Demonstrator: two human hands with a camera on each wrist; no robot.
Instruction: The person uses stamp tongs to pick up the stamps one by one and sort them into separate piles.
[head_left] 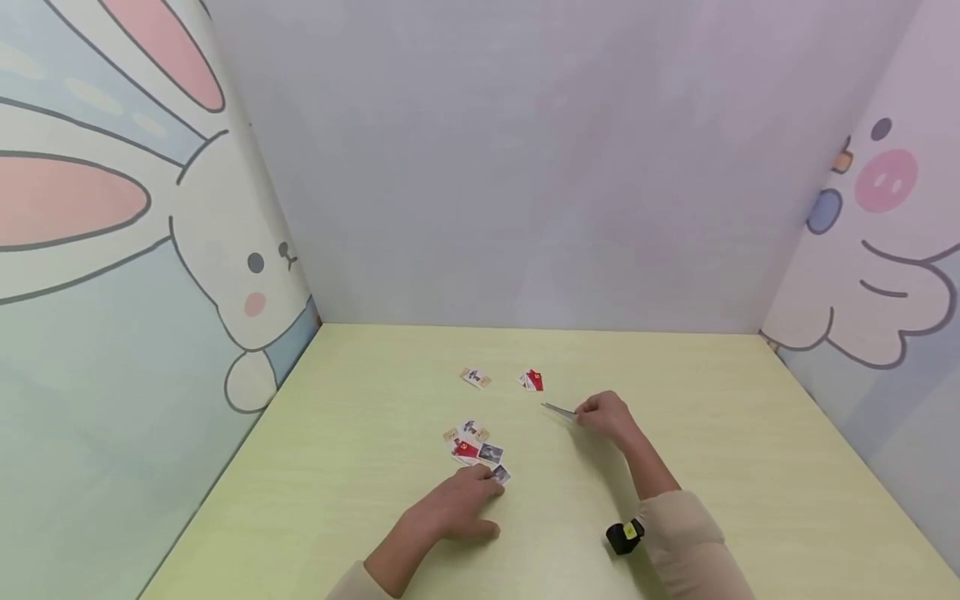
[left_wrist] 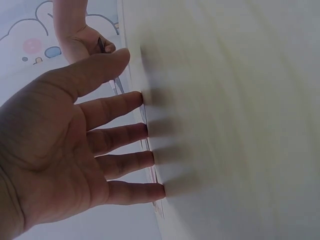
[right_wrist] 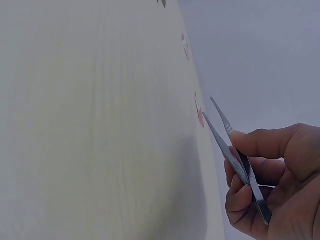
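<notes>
My right hand (head_left: 606, 414) pinches a pair of metal tweezers (right_wrist: 235, 160) between thumb and fingers. The tweezers' tips stand apart with nothing between them, pointing away to the left, above the table. My left hand (head_left: 457, 504) has its fingers stretched and spread in the left wrist view, fingertips down at the table. Those fingertips overlap a small picture card (head_left: 500, 474) at the near edge of a loose cluster of small printed cards (head_left: 467, 448). The cluster shows red, tan and grey pictures, with several pieces overlapping.
Farther back lie a tan-edged card (head_left: 476, 378) and a small group of red and white cards (head_left: 533, 381). A small black object with a yellow patch (head_left: 624, 537) is beside my right sleeve. Walls border the pale yellow table (head_left: 720, 417) at the back and both sides.
</notes>
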